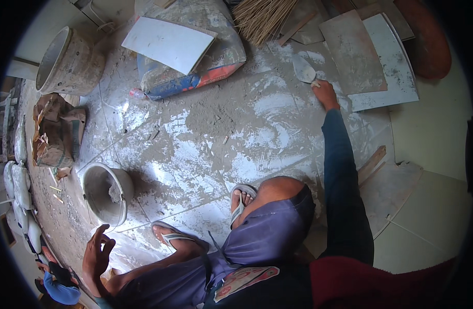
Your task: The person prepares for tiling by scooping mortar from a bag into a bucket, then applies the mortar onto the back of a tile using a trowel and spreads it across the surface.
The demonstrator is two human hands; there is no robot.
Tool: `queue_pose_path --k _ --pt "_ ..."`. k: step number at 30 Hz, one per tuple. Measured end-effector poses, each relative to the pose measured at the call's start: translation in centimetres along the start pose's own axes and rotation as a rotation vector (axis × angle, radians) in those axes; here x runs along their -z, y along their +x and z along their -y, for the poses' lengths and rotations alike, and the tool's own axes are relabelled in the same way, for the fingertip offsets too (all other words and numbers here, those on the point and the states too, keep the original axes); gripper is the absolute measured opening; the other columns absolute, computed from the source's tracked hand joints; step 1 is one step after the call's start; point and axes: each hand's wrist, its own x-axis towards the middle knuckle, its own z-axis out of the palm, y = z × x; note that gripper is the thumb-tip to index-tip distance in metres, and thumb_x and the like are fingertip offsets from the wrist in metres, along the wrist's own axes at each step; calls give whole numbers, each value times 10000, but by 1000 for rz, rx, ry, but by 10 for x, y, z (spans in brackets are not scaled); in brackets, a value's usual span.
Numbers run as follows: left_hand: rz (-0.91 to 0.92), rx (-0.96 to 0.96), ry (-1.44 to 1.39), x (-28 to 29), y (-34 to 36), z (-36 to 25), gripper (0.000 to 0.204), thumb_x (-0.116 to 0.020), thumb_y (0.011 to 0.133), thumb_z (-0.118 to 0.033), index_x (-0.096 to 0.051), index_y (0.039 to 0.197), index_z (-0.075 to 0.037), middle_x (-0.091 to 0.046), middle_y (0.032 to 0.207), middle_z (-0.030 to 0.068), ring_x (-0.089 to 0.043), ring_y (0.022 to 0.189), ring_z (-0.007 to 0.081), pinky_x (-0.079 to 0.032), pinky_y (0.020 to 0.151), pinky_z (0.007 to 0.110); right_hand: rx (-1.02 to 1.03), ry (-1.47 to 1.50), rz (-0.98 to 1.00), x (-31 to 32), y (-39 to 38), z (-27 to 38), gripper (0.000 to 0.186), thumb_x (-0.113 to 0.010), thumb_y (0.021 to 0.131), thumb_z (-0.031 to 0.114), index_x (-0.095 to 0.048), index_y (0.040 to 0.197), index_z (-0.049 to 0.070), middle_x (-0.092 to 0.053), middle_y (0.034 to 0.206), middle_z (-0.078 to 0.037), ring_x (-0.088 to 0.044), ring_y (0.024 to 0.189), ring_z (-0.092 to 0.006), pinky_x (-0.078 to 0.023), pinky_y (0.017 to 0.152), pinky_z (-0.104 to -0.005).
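Observation:
My right hand [324, 92] is closed on the handle of a metal trowel [304, 70], whose blade rests on the powder-dusted tiled floor [267, 139] at the upper right. My left hand [99, 250] is raised at the lower left, fingers apart and slightly bent, just below a grey bucket [95, 193] containing some grey material; whether a fingertip touches the bucket's thin handle I cannot tell. My knees are bent, with both sandalled feet on the dusty tiles.
A cement sack [221, 51] carries a white board [164, 41]. Around it are a straw broom [252, 15], sheets [355, 51], a large bucket [69, 64] and a crumpled paper sack [58, 134]. Stacked white sacks [20, 190] line the left, near another person in blue [61, 288].

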Motion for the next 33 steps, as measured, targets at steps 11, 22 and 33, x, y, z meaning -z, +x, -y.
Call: queue_pose_path --k 11,22,33 --pt "12 -44 15 1 4 8 410 -572 867 -135 -477 1253 -36 -615 844 150 -602 793 255 -484 742 368 402 84 154 -10 -96 61 372 -645 763 251 -650 1119 141 -662 994 -168 -608 930 -388 -498 801 -455" --pt "26 -38 121 4 23 3 434 -575 859 -134 -471 1271 -46 -607 850 163 -591 793 266 -478 739 363 214 68 141 -2 -88 5 285 -594 768 183 -645 1036 101 -649 982 -201 -610 902 -401 -495 774 -466" --pt "55 -86 81 12 18 4 408 -552 874 -109 -461 1269 -55 -608 830 142 -593 770 250 -485 729 376 -212 6 -148 26 -116 -96 358 -634 780 299 -639 1110 161 -665 1005 -156 -612 978 -365 -487 830 -450"
